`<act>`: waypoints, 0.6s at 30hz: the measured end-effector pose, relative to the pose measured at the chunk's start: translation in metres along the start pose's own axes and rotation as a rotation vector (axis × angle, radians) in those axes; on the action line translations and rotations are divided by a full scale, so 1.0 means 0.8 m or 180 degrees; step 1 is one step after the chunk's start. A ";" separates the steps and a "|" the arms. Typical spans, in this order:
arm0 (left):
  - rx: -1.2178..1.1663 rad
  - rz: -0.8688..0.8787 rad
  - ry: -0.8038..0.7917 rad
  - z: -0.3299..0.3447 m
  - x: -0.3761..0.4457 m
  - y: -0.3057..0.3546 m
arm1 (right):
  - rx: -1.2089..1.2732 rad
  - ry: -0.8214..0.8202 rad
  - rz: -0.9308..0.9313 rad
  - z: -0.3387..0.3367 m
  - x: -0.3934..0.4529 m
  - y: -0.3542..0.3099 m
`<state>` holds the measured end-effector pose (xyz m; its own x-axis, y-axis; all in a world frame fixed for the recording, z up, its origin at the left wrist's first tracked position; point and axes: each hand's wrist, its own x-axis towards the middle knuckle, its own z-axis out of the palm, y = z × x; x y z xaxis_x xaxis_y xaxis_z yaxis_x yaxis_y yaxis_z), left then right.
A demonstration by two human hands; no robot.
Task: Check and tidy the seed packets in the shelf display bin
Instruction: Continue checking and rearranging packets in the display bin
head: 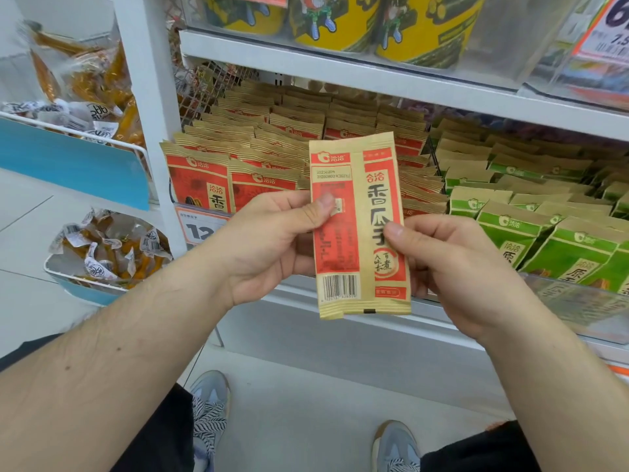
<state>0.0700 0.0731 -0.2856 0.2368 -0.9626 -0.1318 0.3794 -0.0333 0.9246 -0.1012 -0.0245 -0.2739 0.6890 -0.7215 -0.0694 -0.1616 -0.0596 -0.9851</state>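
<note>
Left hand [269,240]: fingers curled behind one red seed packet [360,226], thumb pressed on its printed back near the left edge. Right hand [452,267]: thumb on the packet's right edge by the large black characters, fingers wrapped behind. Packet held upright between both hands, in front of the shelf and clear of the bin, its back seam, date print and barcode facing the person. Display bin [177,199]: middle shelf, behind the raised packet; holds rows of matching red-and-tan packets [265,144] standing on edge, the front ones leaning slightly. Green packets [531,229]: same brand mark, ranked in the neighbouring section to the right. Price tag [200,229]: white with orange border, fixed on the shelf edge below the red rows, partly hidden by the left hand. Yellow tubs [337,18]: upper shelf, printed with cartoon figures. Wire baskets [102,137]: far left, blue-fronted, holding clear-wrapped orange snacks. Floor: pale; grey shoes [211,393] visible below.
</note>
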 end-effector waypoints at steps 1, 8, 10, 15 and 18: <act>0.0008 -0.0065 -0.0107 -0.001 -0.001 0.001 | 0.0072 0.0041 -0.0051 0.001 0.001 0.001; -0.0024 -0.0193 -0.0370 -0.006 -0.003 0.003 | 0.0283 -0.0252 -0.0073 -0.008 0.005 0.004; -0.0027 -0.0199 -0.0383 -0.007 -0.002 0.003 | 0.0321 -0.0328 -0.0077 -0.010 0.005 0.006; 0.0024 -0.0153 -0.0382 -0.010 0.000 0.003 | 0.0318 -0.0365 -0.0117 -0.010 0.007 0.009; 0.0067 -0.0035 -0.0362 -0.010 0.001 0.000 | 0.0323 -0.0193 -0.0073 -0.005 0.009 0.012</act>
<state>0.0776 0.0749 -0.2886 0.1293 -0.9864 -0.1018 0.3624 -0.0486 0.9308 -0.1005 -0.0331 -0.2829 0.7337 -0.6774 -0.0531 -0.0751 -0.0031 -0.9972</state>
